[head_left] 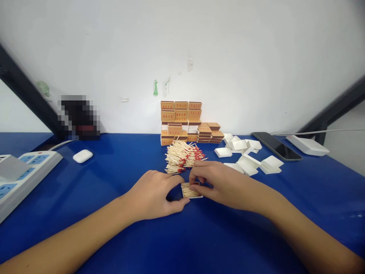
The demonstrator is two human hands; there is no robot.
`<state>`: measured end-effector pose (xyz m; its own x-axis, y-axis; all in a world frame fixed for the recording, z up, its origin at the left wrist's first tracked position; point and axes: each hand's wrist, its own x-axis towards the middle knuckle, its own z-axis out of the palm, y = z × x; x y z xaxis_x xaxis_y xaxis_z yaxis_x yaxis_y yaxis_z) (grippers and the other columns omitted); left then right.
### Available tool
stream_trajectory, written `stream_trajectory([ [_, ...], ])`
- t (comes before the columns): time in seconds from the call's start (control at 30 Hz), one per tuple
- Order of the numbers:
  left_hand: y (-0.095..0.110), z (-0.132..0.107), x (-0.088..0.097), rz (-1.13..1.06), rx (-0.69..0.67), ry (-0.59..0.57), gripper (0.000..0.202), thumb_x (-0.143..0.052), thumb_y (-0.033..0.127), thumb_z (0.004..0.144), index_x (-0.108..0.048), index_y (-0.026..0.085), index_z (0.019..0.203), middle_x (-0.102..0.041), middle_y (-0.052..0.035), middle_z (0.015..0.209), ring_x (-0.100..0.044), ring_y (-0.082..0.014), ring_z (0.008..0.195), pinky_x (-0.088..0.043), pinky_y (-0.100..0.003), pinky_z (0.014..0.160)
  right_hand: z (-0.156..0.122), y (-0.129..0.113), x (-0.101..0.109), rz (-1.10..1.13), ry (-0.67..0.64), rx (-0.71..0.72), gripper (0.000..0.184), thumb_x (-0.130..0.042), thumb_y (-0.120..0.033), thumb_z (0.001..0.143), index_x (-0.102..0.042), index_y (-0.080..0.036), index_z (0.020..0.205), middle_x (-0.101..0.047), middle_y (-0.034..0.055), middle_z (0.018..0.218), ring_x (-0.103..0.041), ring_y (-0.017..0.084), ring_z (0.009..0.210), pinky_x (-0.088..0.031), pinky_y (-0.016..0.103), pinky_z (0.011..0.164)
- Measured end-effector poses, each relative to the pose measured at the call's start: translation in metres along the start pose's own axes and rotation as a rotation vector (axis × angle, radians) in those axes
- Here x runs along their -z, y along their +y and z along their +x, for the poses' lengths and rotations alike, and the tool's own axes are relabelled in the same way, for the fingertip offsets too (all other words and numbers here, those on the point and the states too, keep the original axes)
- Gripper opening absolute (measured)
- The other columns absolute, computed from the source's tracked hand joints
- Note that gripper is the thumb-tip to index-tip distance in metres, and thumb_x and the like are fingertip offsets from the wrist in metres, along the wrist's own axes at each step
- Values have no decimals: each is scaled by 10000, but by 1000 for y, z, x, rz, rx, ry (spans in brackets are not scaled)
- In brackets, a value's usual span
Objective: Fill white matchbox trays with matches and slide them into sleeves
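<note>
A small white matchbox tray point(191, 191) partly filled with matches lies on the blue table point(119, 228) between my hands. My left hand point(155, 195) rests curled on the table, its thumb and fingers gripping the tray's left end. My right hand point(218, 182) bends over the tray's right end, fingertips pinched down on the matches inside. Just behind the hands lies a loose pile of red-tipped matches point(182, 156).
Stacked orange matchboxes point(186, 122) stand against the white wall. Several empty white trays point(248, 156) lie scattered at right, beside a black phone point(276, 146) and a white device point(307, 145). A white earbud case point(82, 156) and a power strip point(21, 173) sit at left.
</note>
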<state>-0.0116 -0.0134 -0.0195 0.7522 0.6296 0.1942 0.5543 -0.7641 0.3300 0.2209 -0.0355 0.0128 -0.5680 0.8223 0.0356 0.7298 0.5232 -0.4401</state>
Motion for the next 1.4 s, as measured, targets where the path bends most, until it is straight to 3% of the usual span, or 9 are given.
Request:
stream_trajectory([
  [0.17, 1, 0, 0, 2, 1, 3, 248, -685, 433, 883, -705, 192, 938, -610, 33, 612, -565, -148, 525, -342, -271, 532, 0, -2, -5, 8, 8, 5, 151, -614, -246, 994, -632, -202, 850, -657, 12, 903, -559, 141, 757, -373, 283, 673],
  [0.53, 1, 1, 1, 16, 6, 1, 229, -689, 428, 882, -698, 204, 927, -586, 48, 600, -555, -139, 516, -343, -275, 525, 1, -1, -4, 8, 20, 24, 143, -618, -215, 971, -575, -199, 836, -646, 4, 882, -541, 136, 749, -364, 279, 656],
  [1.07, 0, 0, 1, 5, 1, -5, 274, -686, 445, 889, -741, 209, 1017, -622, 32, 612, -574, -146, 526, -354, -267, 533, -6, 6, 8, 4, -119, -89, 74, -647, -224, 945, -644, -211, 872, -661, 13, 908, -560, 164, 800, -374, 287, 675],
  [1.4, 0, 0, 0, 8, -7, 5, 273, -689, 441, 882, -736, 200, 1002, -636, 26, 623, -597, -150, 536, -380, -269, 532, -4, 1, 8, 42, -36, -32, 142, -647, -298, 972, -647, -209, 862, -653, 12, 855, -549, 152, 750, -363, 290, 656],
])
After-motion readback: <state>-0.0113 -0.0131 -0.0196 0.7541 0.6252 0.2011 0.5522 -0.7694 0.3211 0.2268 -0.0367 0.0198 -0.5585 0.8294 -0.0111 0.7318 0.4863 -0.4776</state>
